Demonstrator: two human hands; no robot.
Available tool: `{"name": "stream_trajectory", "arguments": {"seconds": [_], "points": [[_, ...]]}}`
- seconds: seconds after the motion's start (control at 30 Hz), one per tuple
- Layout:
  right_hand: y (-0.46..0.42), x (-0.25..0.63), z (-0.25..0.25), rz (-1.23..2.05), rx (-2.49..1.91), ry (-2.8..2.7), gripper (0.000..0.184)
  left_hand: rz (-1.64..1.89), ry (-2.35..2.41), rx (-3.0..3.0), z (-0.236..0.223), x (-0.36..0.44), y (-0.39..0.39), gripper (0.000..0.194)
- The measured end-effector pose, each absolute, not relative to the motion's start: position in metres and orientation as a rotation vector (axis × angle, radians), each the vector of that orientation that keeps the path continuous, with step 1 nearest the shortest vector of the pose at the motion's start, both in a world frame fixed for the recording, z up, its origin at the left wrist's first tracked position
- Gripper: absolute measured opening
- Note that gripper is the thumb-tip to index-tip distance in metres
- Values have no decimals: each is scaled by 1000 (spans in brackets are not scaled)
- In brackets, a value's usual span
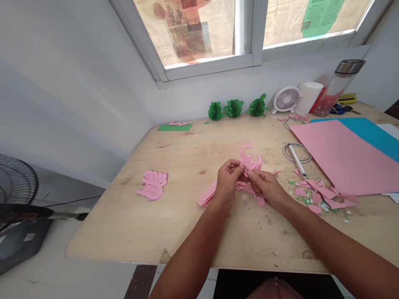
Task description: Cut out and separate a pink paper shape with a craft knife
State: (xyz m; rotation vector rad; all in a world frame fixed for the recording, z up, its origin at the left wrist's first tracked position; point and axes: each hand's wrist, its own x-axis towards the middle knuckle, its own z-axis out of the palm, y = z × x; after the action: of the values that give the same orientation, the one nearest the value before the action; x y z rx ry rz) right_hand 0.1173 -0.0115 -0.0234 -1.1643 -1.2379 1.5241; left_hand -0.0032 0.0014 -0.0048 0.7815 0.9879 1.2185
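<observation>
Both hands meet over the table, pinching pink paper cutouts (248, 161) between the fingertips. My left hand (229, 176) grips them from the left, thumb and forefinger pressed together. From the right, my right hand (264, 185) pinches the same paper, its fingertips close to the left ones. More pink cut pieces lie under the hands. A folded pink paper strip (207, 194) rests beside my left wrist and is partly hidden by it. Farther left on the table lies a pile of scalloped pink cutouts (152, 184).
Pink and green scraps (316, 195), a white pen (297, 161) and large pink sheets (349, 158) lie at right. Along the wall stand several things: green paper figures (233, 109), a small fan (286, 99), a glass bottle (338, 89). A green sheet (175, 128) lies at back left.
</observation>
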Motion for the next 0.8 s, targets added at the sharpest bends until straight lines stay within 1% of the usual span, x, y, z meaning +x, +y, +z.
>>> {"name": "stream_trajectory", "arguments": {"seconds": [0.8], "points": [[-12, 116, -21, 1536, -1169, -1225, 42, 1213, 992, 786, -5, -3, 1, 23]]}}
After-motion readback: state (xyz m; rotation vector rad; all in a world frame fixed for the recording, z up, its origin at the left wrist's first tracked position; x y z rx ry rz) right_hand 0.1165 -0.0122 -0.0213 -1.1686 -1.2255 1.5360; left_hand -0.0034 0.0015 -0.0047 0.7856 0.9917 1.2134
